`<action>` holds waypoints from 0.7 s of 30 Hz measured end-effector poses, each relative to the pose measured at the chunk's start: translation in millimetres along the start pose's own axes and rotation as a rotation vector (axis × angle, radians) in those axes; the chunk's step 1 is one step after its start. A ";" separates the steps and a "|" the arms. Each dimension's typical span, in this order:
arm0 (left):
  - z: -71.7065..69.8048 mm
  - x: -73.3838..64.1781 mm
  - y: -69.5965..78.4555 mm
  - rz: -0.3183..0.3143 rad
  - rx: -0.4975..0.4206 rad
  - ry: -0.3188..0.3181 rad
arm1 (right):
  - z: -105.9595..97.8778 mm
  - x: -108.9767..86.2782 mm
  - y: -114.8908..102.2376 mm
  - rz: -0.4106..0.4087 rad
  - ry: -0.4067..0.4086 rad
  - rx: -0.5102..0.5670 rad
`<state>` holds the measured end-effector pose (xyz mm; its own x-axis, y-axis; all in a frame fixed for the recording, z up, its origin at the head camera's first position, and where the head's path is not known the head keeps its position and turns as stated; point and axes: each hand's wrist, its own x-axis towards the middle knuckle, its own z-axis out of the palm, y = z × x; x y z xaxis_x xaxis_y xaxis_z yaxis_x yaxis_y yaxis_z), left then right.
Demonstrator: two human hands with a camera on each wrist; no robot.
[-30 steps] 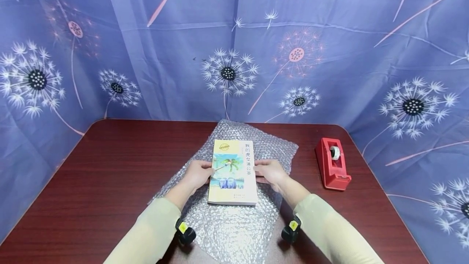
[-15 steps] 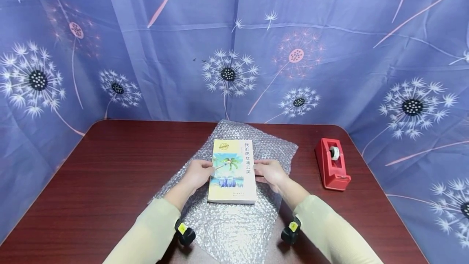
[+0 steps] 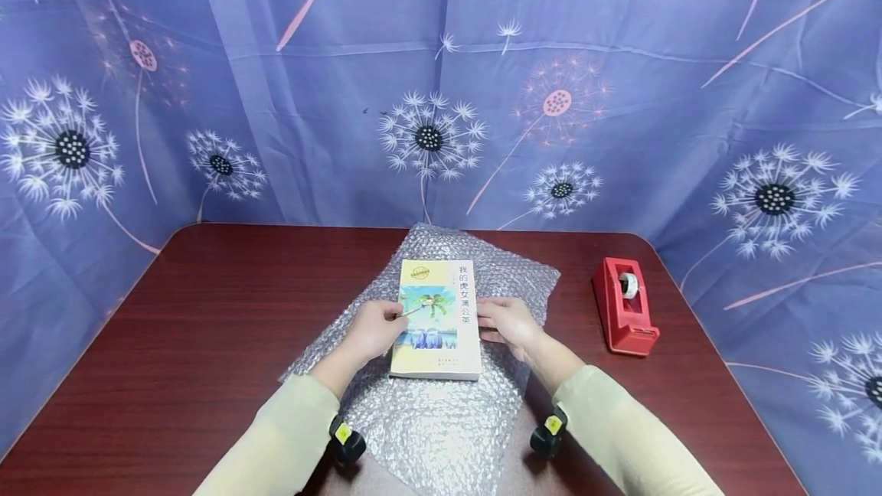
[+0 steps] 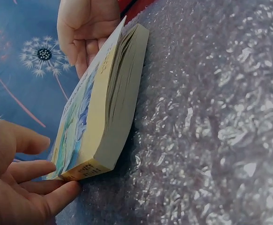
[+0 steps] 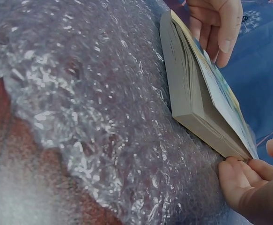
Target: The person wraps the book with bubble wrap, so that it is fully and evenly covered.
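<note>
A paperback book (image 3: 434,362) with a yellow and white cover and a palm-tree picture lies face up on a sheet of bubble wrap (image 3: 441,427). At its spine, the fingers of my left hand (image 3: 372,329) touch the side. In the left wrist view, the left thumb stands raised off the cover. My right hand (image 3: 508,324) touches the page edge on the opposite side with its fingertips. Its thumb is apart from the book in the right wrist view. The front cover (image 5: 220,93) lifts slightly away from the pages.
On the dark red-brown table (image 3: 207,327), a red tape dispenser (image 3: 625,308) with a white roll stands to the right. A blue dandelion-print curtain (image 3: 331,98) hangs behind the table and along both sides. Black cameras are strapped to both wrists.
The book has shifted very slightly away from me on the bubble wrap. Both hands keep nearly the same place at its sides; the left thumb sits a little differently.
</note>
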<state>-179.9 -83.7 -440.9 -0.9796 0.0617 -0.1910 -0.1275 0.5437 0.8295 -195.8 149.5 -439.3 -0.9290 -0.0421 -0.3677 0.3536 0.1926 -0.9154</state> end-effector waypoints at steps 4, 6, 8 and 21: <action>0.4 -0.4 -0.5 0.013 -0.015 -0.019 | -1.0 -0.4 1.6 -0.003 0.000 0.000; 0.8 -0.3 -1.7 0.023 -0.011 -0.034 | -1.6 -1.0 2.4 -0.003 0.000 0.008; 1.3 0.0 -3.1 0.037 -0.004 -0.048 | -2.3 -1.3 3.0 -0.002 0.001 0.017; 0.8 -0.9 -1.8 0.101 0.118 -0.093 | -2.6 -3.4 4.1 -0.024 0.021 0.015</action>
<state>-178.7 -84.1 -442.6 -0.9674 0.1952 -0.1616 -0.0043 0.6248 0.7808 -191.5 153.0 -441.4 -0.9393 -0.0257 -0.3420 0.3324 0.1774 -0.9263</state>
